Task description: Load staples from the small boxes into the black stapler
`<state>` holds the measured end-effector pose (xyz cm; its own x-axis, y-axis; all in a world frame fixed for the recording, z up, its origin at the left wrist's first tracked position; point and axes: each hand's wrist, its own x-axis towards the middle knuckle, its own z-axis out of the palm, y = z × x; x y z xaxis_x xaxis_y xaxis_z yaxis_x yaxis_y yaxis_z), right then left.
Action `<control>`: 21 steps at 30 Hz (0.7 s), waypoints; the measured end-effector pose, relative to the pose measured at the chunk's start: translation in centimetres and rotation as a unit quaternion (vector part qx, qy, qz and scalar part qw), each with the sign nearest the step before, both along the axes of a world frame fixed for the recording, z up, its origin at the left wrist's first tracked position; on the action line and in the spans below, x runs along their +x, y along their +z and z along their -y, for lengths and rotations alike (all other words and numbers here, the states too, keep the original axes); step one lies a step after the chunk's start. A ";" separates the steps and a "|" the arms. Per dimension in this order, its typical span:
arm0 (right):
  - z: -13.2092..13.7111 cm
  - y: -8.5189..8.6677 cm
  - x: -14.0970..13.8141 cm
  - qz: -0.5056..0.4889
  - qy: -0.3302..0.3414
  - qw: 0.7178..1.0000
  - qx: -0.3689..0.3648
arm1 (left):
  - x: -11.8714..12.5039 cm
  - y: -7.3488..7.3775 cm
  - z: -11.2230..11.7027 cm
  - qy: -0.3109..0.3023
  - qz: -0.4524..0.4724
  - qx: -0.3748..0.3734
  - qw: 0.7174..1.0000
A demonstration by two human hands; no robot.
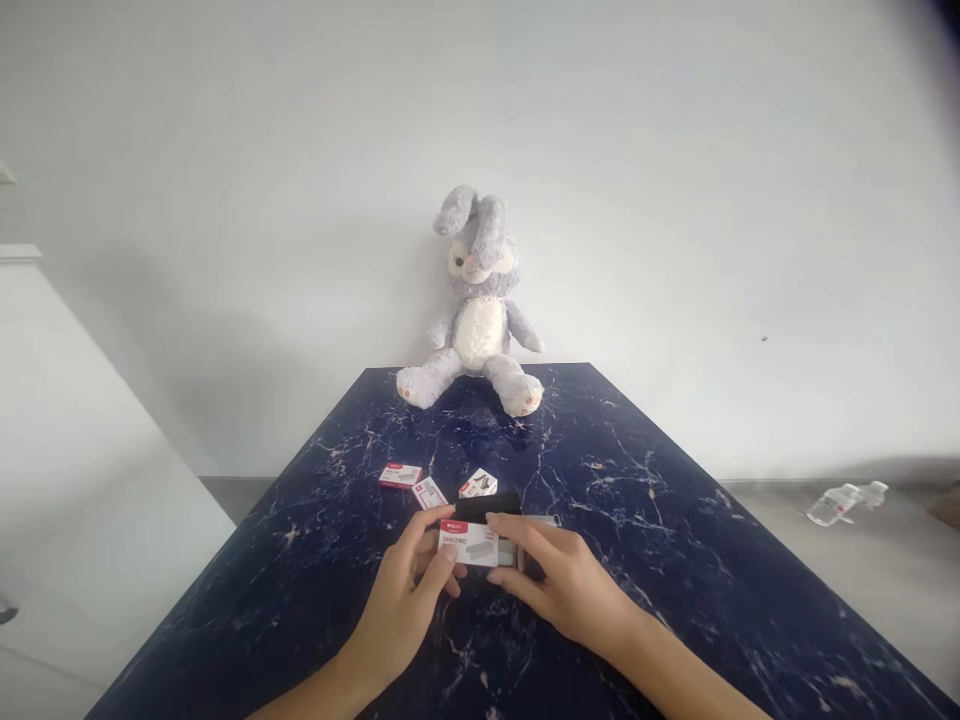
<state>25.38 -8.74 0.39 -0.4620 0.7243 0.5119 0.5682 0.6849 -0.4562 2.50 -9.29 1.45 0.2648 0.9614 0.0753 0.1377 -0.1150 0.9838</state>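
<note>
my left hand (405,575) clamps this flat red-and-white cardboard box (466,543), my right hand (571,580) i can't judge; oversqueezing could crush it.

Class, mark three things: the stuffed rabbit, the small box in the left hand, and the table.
Stuffed rabbit (480,332), head view: its white belly.
Small box (471,545), head view: its printed face.
Table (694,540), head view: its dark blue top.

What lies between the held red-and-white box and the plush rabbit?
In the head view, going from the held box toward the plush rabbit: a black object, a small white box, then a stretch of marbled tabletop.
</note>
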 end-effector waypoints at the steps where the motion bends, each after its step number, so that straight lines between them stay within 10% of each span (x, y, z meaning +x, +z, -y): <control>1: 0.0 0.2 0.1 0.002 0.007 1.000 0.008 | 0.0 0.1 -0.1 0.007 0.014 -0.003 1.000; 21: 0.2 0.9 -1.2 -0.070 -0.093 0.992 -0.049 | -0.1 -0.4 -0.2 0.033 0.084 0.010 0.996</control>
<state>24.19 -8.96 1.28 -0.2451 0.8395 0.4849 0.6079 0.5227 -0.5977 2.39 -9.12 1.08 0.1824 0.9744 0.1317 -0.0212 -0.1300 0.9913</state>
